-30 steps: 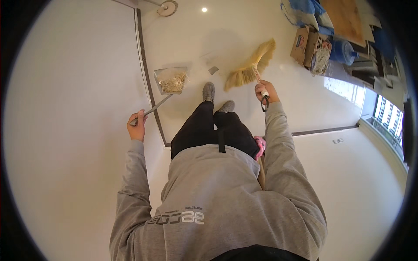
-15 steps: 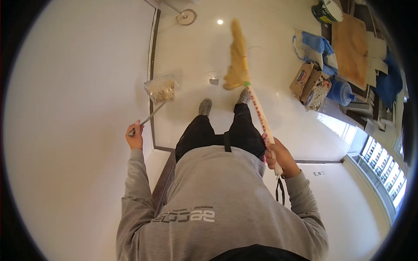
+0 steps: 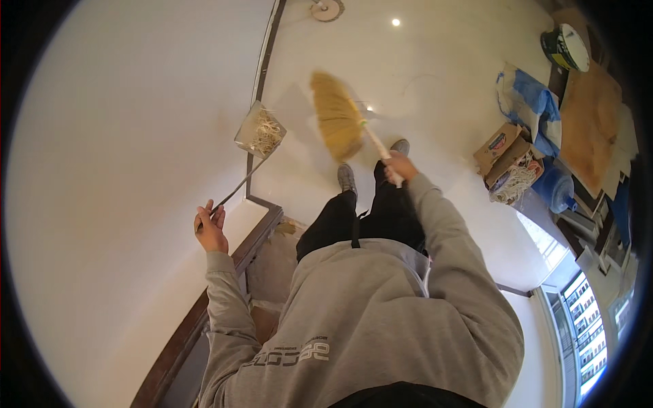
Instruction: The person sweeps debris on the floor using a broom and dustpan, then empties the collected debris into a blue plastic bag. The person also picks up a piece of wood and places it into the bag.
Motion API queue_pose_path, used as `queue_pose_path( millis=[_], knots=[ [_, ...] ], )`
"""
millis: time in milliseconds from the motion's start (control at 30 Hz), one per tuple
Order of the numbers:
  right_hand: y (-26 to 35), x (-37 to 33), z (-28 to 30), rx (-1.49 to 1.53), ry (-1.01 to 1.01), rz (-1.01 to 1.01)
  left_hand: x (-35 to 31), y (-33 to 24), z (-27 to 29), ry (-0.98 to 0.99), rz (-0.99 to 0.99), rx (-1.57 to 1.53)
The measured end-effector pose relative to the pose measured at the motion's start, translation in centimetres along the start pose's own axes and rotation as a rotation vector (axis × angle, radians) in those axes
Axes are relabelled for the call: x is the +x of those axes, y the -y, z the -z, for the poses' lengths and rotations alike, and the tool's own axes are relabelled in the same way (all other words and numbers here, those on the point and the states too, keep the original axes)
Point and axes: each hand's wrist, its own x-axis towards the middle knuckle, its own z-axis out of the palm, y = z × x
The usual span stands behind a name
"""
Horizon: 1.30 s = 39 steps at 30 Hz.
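Observation:
My left hand is closed round the end of a thin grey handle that leads up to a dustpan. Pale curled shavings or strips lie in the pan, which is beside the wall. In my right hand is the pale handle of a broom. Its yellow straw head fans out ahead of my shoes, slightly blurred, to the right of the dustpan and apart from it. Whether the bristles touch the floor I cannot tell.
Along the left runs a white wall with dark skirting. At the right are an opened cardboard box with strips in it, a blue water jug, a blue-and-white bag, a bucket and brown boards.
My right hand has reached forward and left, swinging the broom head toward the dustpan. The dustpan has tilted. The whole view has shifted, and a dark-edged opening shows by my left arm.

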Motion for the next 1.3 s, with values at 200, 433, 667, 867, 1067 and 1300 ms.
queue_pose_path(
  millis=[200, 433, 667, 867, 1067, 1300],
  knots=[
    [9.4, -7.7, 14.1, -0.095, -0.157, -0.084, -2.4, 1.1, -0.4, -0.063, 0.067, -0.064],
    [17.0, -12.3, 12.8, -0.36, -0.38, 0.069, -2.4, 2.1, -1.4, -0.092, 0.098, -0.143],
    [15.6, -21.3, -1.2, -0.132, -0.215, -0.036, -1.9, 2.5, 1.1, -0.065, 0.11, -0.169],
    [16.1, -18.0, -12.4, 0.044, 0.108, -0.164, -0.5, 0.7, 0.3, -0.043, 0.109, -0.115],
    [8.9, 4.6, -17.8, 0.266, 0.292, -0.137, 0.9, 0.2, 1.5, -0.021, 0.1, -0.051],
    [9.0, 12.9, -10.7, 0.281, 0.218, -0.206, 2.4, -0.7, 3.9, 0.01, 0.075, -0.04]
  ],
)
